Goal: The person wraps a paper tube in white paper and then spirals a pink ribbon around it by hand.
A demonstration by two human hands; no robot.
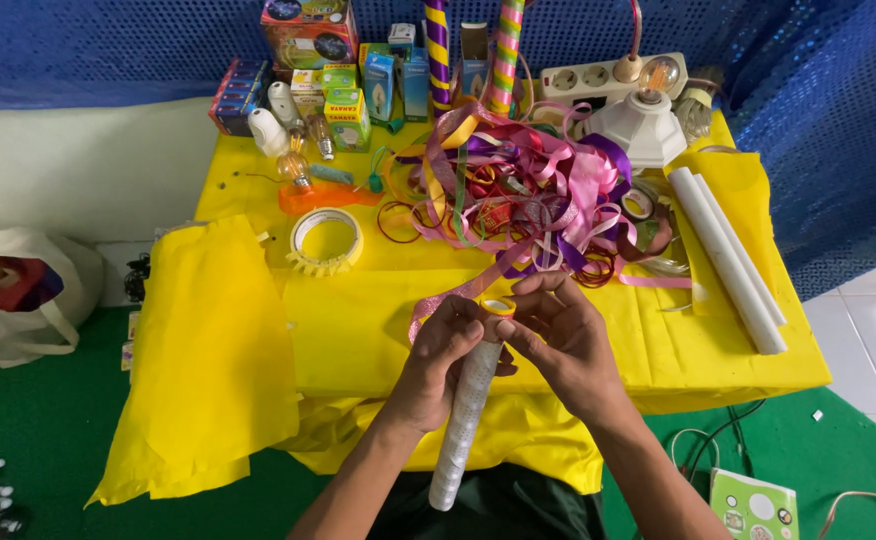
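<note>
Silvery patterned tube (465,410), seemingly yellow-capped, in both hands.

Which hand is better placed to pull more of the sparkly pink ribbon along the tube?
Probably the right hand: its fingertips pinch the glittery pink ribbon at the top of the white patterned tube, while the left hand grips the tube.

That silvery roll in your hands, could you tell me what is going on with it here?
A person holds a silvery roll upright over the near edge of a yellow-covered table. The left hand grips its upper part, while the right hand pinches a small yellow tape ring at its top. A glittery pink ribbon runs from there to the tangled ribbon pile behind.
</note>
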